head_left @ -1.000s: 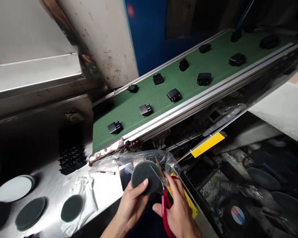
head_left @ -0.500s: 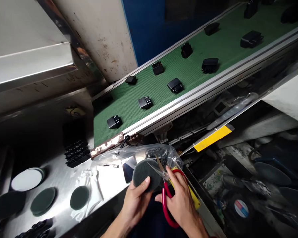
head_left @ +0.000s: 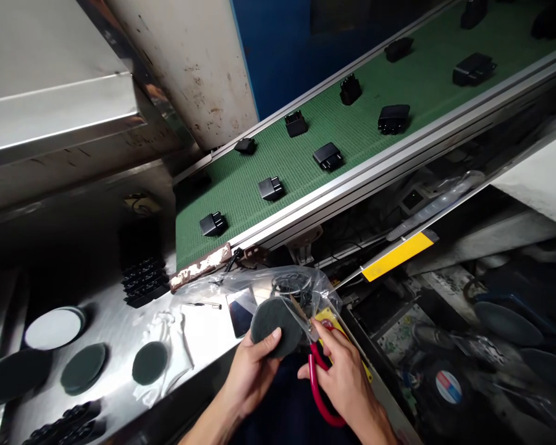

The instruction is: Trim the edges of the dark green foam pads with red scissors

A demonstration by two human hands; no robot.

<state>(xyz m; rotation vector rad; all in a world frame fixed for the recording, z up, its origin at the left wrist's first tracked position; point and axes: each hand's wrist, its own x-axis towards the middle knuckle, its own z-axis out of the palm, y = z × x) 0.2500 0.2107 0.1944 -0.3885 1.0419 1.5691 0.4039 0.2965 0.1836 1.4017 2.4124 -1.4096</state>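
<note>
My left hand grips a round dark grey-green scouring disc, its thumb flat on the face and the fingers behind. In my right hand is a pair of scissors with red handles. Their blades are parted and point up and left at the disc's right edge; I cannot tell whether they touch it. Behind the disc lies a clear plastic bag with coiled dark cable by it. A phone shows just left of the disc.
Black plug adapters sit on the green conveyor belt. On the metal table are a white glove, a pen, a green disc, a disc stack, a white disc and black parts.
The scissors' handles and my right hand have shifted slightly right and down. My left hand still holds the disc in nearly the same place. The view has tilted a little.
</note>
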